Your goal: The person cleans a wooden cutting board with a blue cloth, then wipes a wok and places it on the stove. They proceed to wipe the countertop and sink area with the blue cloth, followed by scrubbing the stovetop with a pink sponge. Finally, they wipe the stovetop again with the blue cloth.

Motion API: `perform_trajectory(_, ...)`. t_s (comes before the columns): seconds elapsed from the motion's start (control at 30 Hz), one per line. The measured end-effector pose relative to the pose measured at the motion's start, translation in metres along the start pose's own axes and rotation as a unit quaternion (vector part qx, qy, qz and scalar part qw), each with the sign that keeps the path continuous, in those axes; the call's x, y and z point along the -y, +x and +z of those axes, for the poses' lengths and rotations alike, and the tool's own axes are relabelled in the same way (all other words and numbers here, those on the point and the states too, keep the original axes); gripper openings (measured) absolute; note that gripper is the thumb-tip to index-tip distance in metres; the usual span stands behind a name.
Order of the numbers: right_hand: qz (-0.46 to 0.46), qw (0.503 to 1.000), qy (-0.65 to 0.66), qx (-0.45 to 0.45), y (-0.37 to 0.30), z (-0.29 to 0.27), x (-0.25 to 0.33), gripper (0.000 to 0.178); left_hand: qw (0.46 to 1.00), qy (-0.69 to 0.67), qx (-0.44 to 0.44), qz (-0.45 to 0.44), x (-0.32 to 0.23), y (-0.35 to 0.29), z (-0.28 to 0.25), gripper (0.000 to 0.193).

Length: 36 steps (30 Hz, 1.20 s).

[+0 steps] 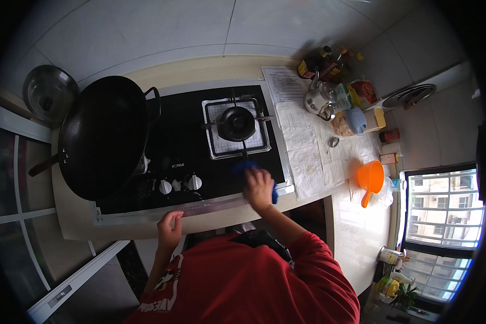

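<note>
My right hand (259, 188) is closed over a blue cloth (245, 166) and presses it on the black glass gas stove (183, 135), at the front right of the cooktop. Part of the cloth pokes out beside the wrist; the rest is hidden under the fingers. Just behind the cloth is the right burner (236, 124), with its pan support and a foil-like square liner. Near the counter's front edge, my left hand (170, 229) hovers with loosely bent fingers and holds nothing. Two control knobs (194, 182) stand between the hands, with wet-looking specks around them.
A large black wok (105, 137) covers the stove's left side, its handle jutting left. Behind it leans a metal lid or bowl (49, 94). On the right counter are a metal kettle (319, 100), sauce bottles (335, 63), a lidded container (353, 120) and an orange ladle (370, 177).
</note>
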State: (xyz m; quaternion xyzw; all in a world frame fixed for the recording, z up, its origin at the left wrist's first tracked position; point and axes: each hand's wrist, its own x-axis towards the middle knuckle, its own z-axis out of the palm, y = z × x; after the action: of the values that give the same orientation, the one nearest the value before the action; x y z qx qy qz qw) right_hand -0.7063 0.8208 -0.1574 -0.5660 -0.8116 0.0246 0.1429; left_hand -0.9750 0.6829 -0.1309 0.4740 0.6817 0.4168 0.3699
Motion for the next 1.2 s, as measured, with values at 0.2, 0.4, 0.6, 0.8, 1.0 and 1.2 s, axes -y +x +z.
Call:
perform_trajectory(0.2, -0.148, 0.959, 0.202, 0.134, -0.016, 0.006, 0.028, 0.044, 1.0, 0.017, 0.011, 0.021, 0.001, 0.004, -0.003, 0.012)
perform_trajectory(0.4, 0.102, 0.964, 0.241, -0.035, 0.051, -0.046, -0.079, 0.039, 1.0, 0.014, 0.002, -0.009, 0.008, 0.0, -0.006, 0.011)
perform_trajectory(0.6, 0.06, 0.99, 0.089, 0.095, 0.111, -0.003, -0.123, 0.044, 0.999, 0.037, 0.015, -0.017, -0.009, 0.002, 0.005, 0.012)
perform_trajectory(0.8, 0.011, 0.98, -0.134, 0.144, 0.035, 0.017, -0.074, 0.038, 0.998, 0.033, 0.015, -0.057, 0.002, -0.011, 0.015, 0.013)
perform_trajectory(1.0, -0.141, 0.981, 0.068, 0.115, 0.017, 0.021, 0.026, 0.05, 0.999, 0.035, 0.027, -0.028, -0.016, -0.008, 0.023, 0.014)
perform_trajectory(1.2, -0.133, 0.985, 0.036, 0.105, 0.047, 0.045, 0.078, 0.044, 0.996, 0.085, 0.006, -0.031, -0.011, -0.025, 0.015, 0.013)
